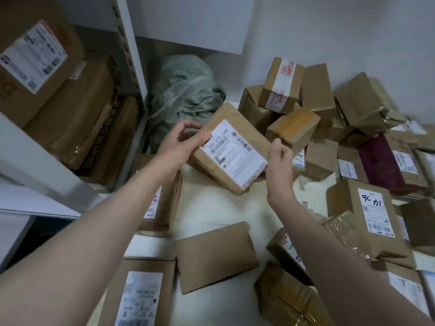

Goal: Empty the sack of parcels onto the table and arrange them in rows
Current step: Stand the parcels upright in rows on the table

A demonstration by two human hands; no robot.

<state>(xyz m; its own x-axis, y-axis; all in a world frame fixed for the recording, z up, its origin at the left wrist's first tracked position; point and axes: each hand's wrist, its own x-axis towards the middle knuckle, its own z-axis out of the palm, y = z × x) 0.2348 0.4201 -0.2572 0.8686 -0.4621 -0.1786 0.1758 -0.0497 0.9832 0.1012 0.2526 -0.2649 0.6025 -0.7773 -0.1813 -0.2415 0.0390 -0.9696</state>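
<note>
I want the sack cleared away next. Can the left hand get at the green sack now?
Probably not yet: the left hand grips the labelled parcel; once freed, nothing blocks the green sack just behind it.

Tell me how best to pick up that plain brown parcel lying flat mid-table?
From above, pinch the plain parcel across its short width, far edge to near edge. It lies flat with bare table along both edges, while a labelled parcel crowds its left end.

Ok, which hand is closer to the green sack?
Left. The left hand is in front of the green sack, gripping the labelled parcel; the right hand holds the parcel's other end, farther off.
</note>
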